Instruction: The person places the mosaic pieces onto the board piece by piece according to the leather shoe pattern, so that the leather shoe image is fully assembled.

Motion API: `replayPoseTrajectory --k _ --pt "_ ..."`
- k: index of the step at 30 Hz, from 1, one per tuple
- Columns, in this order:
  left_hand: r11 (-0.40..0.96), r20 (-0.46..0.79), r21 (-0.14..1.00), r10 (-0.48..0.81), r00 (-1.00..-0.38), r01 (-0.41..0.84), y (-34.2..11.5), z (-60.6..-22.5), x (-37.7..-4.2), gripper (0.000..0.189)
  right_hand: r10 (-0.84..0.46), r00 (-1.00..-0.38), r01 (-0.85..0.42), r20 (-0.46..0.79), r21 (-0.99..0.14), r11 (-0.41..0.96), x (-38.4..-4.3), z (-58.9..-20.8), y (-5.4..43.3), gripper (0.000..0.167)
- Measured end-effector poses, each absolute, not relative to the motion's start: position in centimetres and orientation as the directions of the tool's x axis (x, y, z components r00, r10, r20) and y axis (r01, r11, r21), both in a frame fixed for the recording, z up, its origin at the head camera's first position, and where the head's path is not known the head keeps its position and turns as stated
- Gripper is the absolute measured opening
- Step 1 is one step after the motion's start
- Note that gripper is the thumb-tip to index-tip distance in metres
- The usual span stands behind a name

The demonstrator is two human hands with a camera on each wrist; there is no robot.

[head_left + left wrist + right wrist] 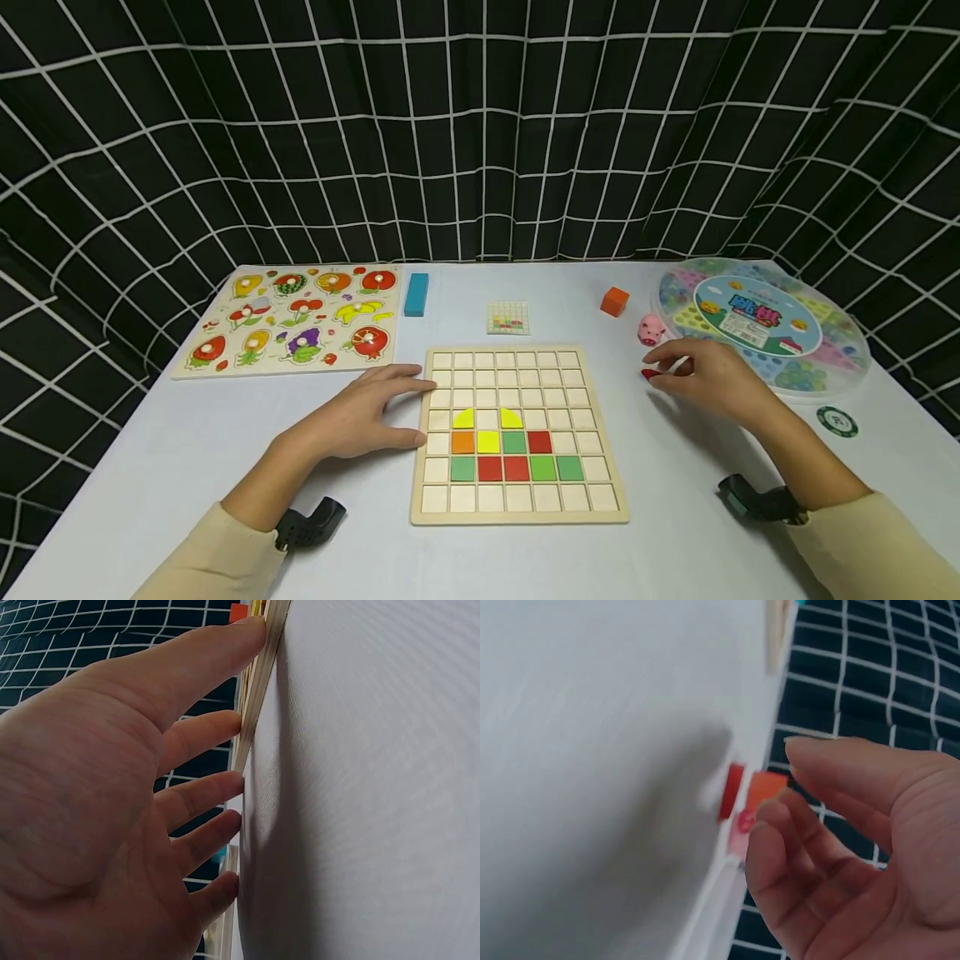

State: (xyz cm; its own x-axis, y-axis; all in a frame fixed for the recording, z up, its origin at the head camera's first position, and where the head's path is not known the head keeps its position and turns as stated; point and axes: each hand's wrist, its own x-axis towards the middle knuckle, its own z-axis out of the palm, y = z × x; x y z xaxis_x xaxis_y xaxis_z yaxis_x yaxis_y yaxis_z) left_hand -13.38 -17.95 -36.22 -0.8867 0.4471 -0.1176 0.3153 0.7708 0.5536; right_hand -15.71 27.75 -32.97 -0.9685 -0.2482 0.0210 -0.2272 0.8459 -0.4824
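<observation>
A wooden grid board lies on the white table, its middle cells filled with yellow, orange, green and red tiles. At the board's left edge rests my left hand, fingers spread, thumb and fingertips touching the rim; the left wrist view shows the palm and this contact. My right hand hovers right of the board beside a small red piece. In the right wrist view a gap separates thumb and fingers, and the red piece sits just beyond the fingertips, not between them.
A small pattern card lies behind the board. Left are a fruit puzzle board and a blue block. On the right are an orange cube, a pink pig figure, a round bead box and a green chip.
</observation>
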Motion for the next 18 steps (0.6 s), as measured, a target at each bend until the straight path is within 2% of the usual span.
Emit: replayPoseTrajectory --k 6,11,18 --pt "0.772 -0.124 0.552 0.449 -0.885 0.315 -17.8 -36.2 -13.5 0.069 -0.211 -0.977 -0.186 -0.006 -0.451 0.873 -16.3 -33.9 28.6 0.029" --pt "0.772 -0.130 0.553 0.451 -0.883 0.313 -17.8 -36.2 -13.5 0.069 -0.234 -0.972 -0.209 -0.008 -0.416 0.885 -16.3 -34.2 28.5 0.023" --pt "0.767 -0.115 0.555 0.453 -0.884 0.320 -17.9 -36.2 -13.4 0.069 -0.249 -0.966 -0.194 -0.073 -0.434 0.880 -16.7 -33.8 28.2 0.017"
